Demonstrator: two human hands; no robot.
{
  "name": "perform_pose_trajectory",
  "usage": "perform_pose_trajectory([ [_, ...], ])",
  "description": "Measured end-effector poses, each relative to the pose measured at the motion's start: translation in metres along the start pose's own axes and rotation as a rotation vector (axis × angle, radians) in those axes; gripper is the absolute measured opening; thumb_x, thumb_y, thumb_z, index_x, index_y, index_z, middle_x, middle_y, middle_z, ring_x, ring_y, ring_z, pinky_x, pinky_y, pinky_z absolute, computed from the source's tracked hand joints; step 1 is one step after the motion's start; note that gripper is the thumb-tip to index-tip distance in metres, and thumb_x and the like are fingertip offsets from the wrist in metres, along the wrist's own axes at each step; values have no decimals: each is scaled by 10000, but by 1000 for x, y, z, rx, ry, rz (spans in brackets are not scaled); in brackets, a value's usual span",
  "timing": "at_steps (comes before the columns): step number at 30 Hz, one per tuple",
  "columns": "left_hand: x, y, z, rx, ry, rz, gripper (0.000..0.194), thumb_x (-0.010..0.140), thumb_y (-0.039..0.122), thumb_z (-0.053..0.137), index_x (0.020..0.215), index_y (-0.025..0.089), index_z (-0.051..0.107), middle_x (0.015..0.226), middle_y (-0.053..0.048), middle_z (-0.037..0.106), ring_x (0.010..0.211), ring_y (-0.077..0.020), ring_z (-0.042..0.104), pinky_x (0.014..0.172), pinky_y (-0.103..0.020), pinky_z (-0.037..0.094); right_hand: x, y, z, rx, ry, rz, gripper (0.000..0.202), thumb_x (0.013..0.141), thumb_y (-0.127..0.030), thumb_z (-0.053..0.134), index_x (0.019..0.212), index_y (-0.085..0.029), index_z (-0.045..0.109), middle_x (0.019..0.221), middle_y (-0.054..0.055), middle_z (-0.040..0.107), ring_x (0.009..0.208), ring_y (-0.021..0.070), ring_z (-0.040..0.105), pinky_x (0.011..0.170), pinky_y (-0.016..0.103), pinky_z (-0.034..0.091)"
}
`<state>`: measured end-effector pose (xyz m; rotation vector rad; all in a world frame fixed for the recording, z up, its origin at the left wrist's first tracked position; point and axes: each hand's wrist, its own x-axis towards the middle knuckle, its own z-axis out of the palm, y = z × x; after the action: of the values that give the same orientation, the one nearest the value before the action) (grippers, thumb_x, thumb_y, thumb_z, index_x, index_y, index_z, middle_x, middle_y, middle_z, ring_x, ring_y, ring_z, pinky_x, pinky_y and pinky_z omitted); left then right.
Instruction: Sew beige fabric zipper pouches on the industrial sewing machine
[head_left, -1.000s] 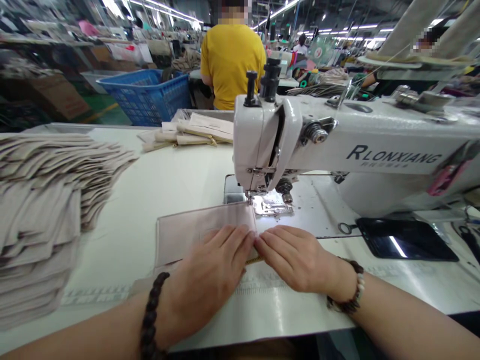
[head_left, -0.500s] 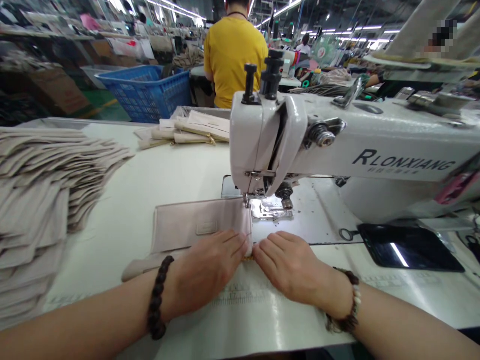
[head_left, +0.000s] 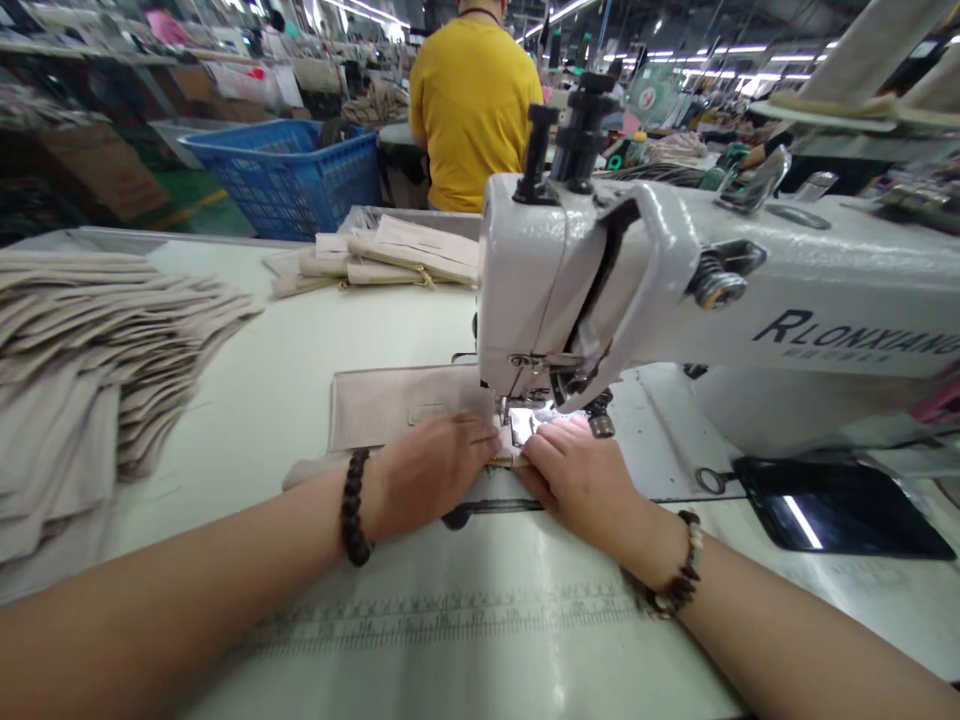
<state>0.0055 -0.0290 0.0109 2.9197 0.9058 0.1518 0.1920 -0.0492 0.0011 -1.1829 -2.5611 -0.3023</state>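
A beige zippered pouch piece (head_left: 375,405) with a small rectangular patch lies under the needle area of the white sewing machine (head_left: 555,280). My left hand (head_left: 431,465) rests over its right part, fingers together and closed on the material; the thumb is hidden. My right hand (head_left: 581,470) has curled fingers pinching the piece's right edge by a gold-toothed zipper end (head_left: 504,459), just in front of the lit presser foot (head_left: 506,410). A rolled fold of the same piece sticks out beneath my left wrist.
Overlapping beige fabric pieces (head_left: 82,400) cover the table's left side. More pouches with zippers (head_left: 390,255) lie behind the machine's left. A black phone (head_left: 840,505) and scissors handle (head_left: 712,480) sit at right. Beyond are a blue basket (head_left: 292,175) and a person in yellow (head_left: 476,110).
Both hands and the pouch piece have moved away from me, further under the machine head. The piece's right edge now sits closer to the needle. The view has shifted slightly.
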Motion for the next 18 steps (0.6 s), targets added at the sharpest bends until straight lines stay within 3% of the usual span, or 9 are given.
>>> perform_pose_trajectory([
  [5, 6, -13, -12, -275, 13, -125, 237, 859, 159, 426, 1022, 137, 597, 1033, -48, 636, 962, -152, 574, 880, -268, 438, -4, 8, 1, -58, 69, 158, 245, 812, -386, 510, 838, -160, 600, 684, 61, 560, 690, 195, 454, 605, 286, 288],
  [9, 4, -19, -13, -399, 39, -160, 201, 850, 168, 446, 958, 161, 616, 935, -11, 659, 858, -118, 603, 776, -209, 471, -3, 16, -6, 109, -110, 143, 262, 807, -376, 524, 960, -179, 606, 825, 94, 556, 780, 204, 470, 660, 307, 338],
  [11, 0, -16, -9, -318, 76, -95, 208, 841, 165, 459, 994, 152, 599, 973, -21, 652, 875, -120, 597, 800, -211, 463, -2, 24, -18, 278, -258, 72, 246, 844, -358, 471, 833, -172, 630, 793, 73, 544, 731, 164, 473, 647, 287, 344],
  [14, -7, -6, -3, 8, 42, 94, 272, 815, 85, 435, 1056, 98, 560, 1099, -94, 602, 993, -170, 558, 897, -270, 416, -5, 35, -36, 517, -428, -104, 406, 885, -367, 389, 602, -155, 588, 677, 26, 507, 643, 114, 452, 635, 262, 344],
  [16, -9, 1, 0, 207, 0, 180, 308, 787, 37, 424, 1068, 66, 546, 1128, -132, 580, 1023, -197, 544, 913, -293, 397, -7, 36, -42, 524, -378, -86, 425, 886, -388, 377, 605, -151, 590, 691, 32, 508, 665, 121, 457, 655, 272, 351],
  [18, -10, 5, 1, 317, -4, 208, 313, 782, 41, 428, 1073, 61, 541, 1126, -136, 579, 1022, -203, 544, 915, -292, 388, -9, 29, -40, 424, -260, 6, 361, 874, -413, 390, 815, -154, 635, 758, 58, 525, 720, 151, 471, 666, 293, 361],
])
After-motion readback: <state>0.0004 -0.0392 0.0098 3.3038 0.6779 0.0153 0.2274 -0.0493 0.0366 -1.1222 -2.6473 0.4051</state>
